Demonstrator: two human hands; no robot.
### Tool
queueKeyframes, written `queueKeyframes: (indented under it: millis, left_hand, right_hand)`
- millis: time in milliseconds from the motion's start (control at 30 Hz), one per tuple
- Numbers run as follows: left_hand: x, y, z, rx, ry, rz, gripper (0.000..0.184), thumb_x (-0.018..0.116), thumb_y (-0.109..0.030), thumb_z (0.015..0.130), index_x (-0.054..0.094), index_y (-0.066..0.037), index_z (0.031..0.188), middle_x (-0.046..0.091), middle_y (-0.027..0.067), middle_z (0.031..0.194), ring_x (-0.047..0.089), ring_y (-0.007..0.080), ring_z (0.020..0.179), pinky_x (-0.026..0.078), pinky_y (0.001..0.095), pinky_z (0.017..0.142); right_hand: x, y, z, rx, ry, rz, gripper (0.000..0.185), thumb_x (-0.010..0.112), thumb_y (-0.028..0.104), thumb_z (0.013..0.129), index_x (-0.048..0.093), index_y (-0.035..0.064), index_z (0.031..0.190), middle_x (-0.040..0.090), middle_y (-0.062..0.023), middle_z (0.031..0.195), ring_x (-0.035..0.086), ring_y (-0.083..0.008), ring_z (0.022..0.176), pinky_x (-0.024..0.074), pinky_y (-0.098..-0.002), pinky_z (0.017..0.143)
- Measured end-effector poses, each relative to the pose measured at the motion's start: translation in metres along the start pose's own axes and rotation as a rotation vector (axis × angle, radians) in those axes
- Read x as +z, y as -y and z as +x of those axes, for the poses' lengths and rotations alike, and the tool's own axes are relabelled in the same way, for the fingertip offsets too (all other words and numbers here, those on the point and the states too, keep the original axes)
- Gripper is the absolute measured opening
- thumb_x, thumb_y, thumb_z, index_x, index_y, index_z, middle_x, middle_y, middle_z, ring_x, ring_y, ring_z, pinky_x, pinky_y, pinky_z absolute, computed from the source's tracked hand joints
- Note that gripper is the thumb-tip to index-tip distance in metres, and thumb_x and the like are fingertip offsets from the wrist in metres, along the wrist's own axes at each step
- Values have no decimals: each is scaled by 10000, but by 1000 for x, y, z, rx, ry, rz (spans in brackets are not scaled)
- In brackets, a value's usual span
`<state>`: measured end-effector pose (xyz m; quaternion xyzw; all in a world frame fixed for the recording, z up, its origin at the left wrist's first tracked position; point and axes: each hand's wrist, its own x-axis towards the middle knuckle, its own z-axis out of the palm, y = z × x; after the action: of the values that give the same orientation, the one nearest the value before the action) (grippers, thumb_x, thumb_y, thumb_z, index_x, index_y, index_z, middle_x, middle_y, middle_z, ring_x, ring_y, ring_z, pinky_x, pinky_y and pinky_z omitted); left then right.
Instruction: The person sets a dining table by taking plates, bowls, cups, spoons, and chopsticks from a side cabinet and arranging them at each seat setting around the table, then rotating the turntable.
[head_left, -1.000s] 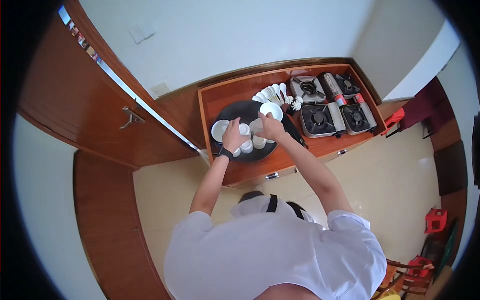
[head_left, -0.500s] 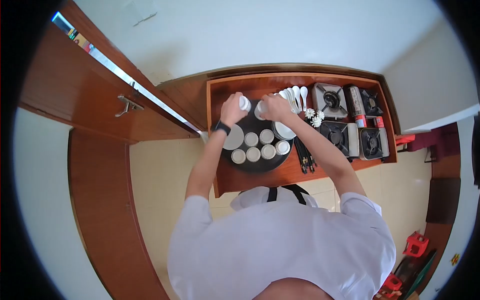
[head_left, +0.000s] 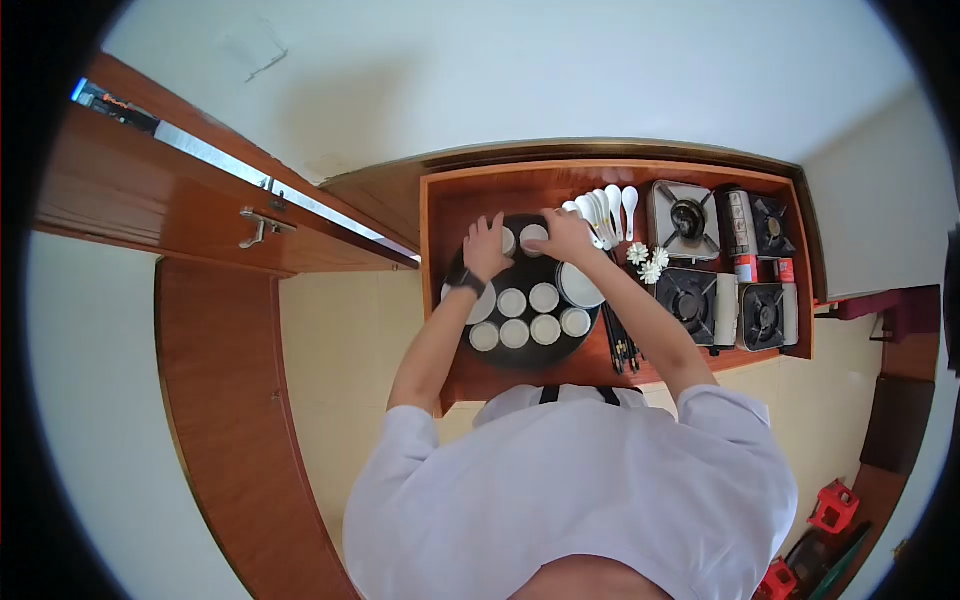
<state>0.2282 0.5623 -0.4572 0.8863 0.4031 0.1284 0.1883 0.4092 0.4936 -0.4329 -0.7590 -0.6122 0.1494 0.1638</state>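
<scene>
My left hand (head_left: 487, 250) is curled around the side of a white cup (head_left: 509, 241) at the back of the round dark tray (head_left: 520, 355). Just to its right, my right hand (head_left: 566, 238) has its thumb and fingers about a second white cup (head_left: 535, 240). Nearer to me on the tray stand several more white cups (head_left: 545, 329) in two rows. A stack of white plates (head_left: 578, 286) lies at the tray's right, partly under my right forearm. Another white dish (head_left: 481, 306) is at the left, partly covered by my left wrist.
White spoons (head_left: 614, 205), white flowers (head_left: 648, 262) and dark chopsticks (head_left: 622, 345) lie right of the tray. Farther right are several portable stoves (head_left: 686, 222) and a gas canister (head_left: 741, 222). The wooden cabinet top has a raised rim (head_left: 424, 225). A door (head_left: 150, 200) stands at the left.
One second ago my hands were over the cups and a bowl nearer the tray's middle. Both hands have moved to the back with a cup each, and the cups now appear lower, at the tray.
</scene>
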Motion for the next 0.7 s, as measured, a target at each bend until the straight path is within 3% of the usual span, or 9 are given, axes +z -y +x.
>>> queueKeyframes:
  millis: [100, 167, 300, 367, 400, 500, 533, 633, 700]
  left_hand:
    - [-4, -36, -22, 83, -227, -82, 556, 724, -209, 697, 477, -28, 1162, 568, 209, 1012, 586, 375, 881, 485, 431, 740]
    - [5, -62, -32, -286, 194, -570, 573, 714, -278, 745, 486, 6, 1187, 552, 219, 1142, 570, 340, 1019, 477, 380, 831]
    - [57, -77, -18, -374, 292, -728, 639, 676, -376, 774, 477, 31, 1224, 557, 244, 1149, 571, 298, 1042, 465, 350, 843]
    - [85, -67, 0, -306, 448, -827, 723, 682, -387, 765, 428, 48, 1284, 544, 226, 1200, 559, 254, 1075, 455, 335, 874]
    - [76, -75, 8, -440, 548, -947, 706, 690, -343, 760, 427, 43, 1290, 552, 196, 1195, 555, 240, 1064, 451, 326, 875]
    - [89, -73, 23, -371, 637, -1017, 669, 689, -315, 759, 446, 38, 1273, 560, 171, 1174, 559, 237, 1034, 451, 313, 864]
    - [83, -79, 23, -354, 652, -1105, 588, 664, -243, 751, 479, 39, 1233, 575, 155, 1137, 563, 230, 1009, 452, 305, 848]
    - [101, -73, 29, -421, 647, -1228, 509, 565, -129, 693, 517, 14, 1180, 588, 120, 1083, 559, 224, 985, 435, 325, 865]
    - [101, -78, 28, -395, 554, -1190, 519, 566, -120, 683, 515, 24, 1180, 589, 122, 1070, 546, 234, 997, 422, 324, 880]
  right_hand:
    - [-22, -43, -54, -36, -324, 224, 534, 716, 322, 736, 548, -23, 1108, 598, -219, 981, 576, -390, 913, 460, -453, 810]
    - [-29, -53, -100, 158, -242, 227, 546, 711, 288, 745, 522, -55, 1126, 596, -238, 960, 574, -397, 914, 458, -448, 822]
    - [8, -72, -143, 261, -283, 217, 588, 700, 297, 757, 491, -60, 1174, 598, -258, 987, 584, -392, 951, 463, -435, 832]
    - [23, -79, -142, 538, -97, 539, 640, 691, 324, 769, 455, -74, 1210, 593, -273, 1038, 585, -397, 997, 455, -437, 856]
    - [32, -84, -137, 547, -59, 622, 647, 679, 331, 779, 440, -69, 1227, 596, -254, 1064, 622, -355, 957, 512, -424, 782]
    - [52, -94, -127, 634, 19, 902, 624, 671, 310, 784, 436, -51, 1235, 606, -220, 1044, 647, -292, 884, 562, -386, 658]
    - [56, -98, -124, 640, 43, 926, 474, 635, 273, 832, 467, -9, 1174, 602, -109, 988, 629, -180, 825, 554, -298, 534]
    - [51, -92, -118, 650, 31, 1099, 386, 543, 201, 884, 467, -21, 1190, 602, -116, 982, 637, -194, 803, 567, -331, 542]
    - [102, -138, -115, 506, -31, 885, 366, 561, 189, 868, 500, -19, 1162, 613, -104, 944, 644, -193, 762, 564, -331, 531]
